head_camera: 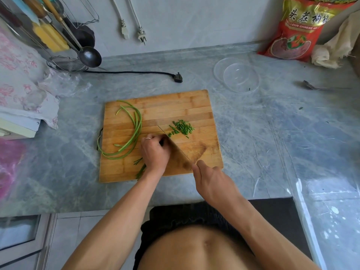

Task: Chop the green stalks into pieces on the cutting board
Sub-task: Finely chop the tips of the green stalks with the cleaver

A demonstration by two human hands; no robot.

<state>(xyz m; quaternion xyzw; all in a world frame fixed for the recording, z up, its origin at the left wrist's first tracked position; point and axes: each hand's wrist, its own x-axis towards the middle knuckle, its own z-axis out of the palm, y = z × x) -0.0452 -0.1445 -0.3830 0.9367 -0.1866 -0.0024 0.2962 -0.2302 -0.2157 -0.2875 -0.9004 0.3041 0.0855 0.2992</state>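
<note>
Right hand (211,182) wrapped around cleaver (180,152) handle; left hand (154,151) curled, pinning stalk ends at the blade. Small heap of cut pieces (183,127) right of blade; long green stalks (130,131) uncut at left of cutting board (159,106), one loop overhanging its left edge. Bare board behind; open bench (253,133) to right.

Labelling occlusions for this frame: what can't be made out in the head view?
- Knife handle: hidden inside the right hand; only the broad cleaver blade shows.
- Stalk ends being cut: covered by the left hand and blade.
- Long curved green stalks: count unclear, they overlap.
- Pile of small chopped green pieces: too small to count.
- Wooden cutting board: near edge partly behind the forearms.
</note>
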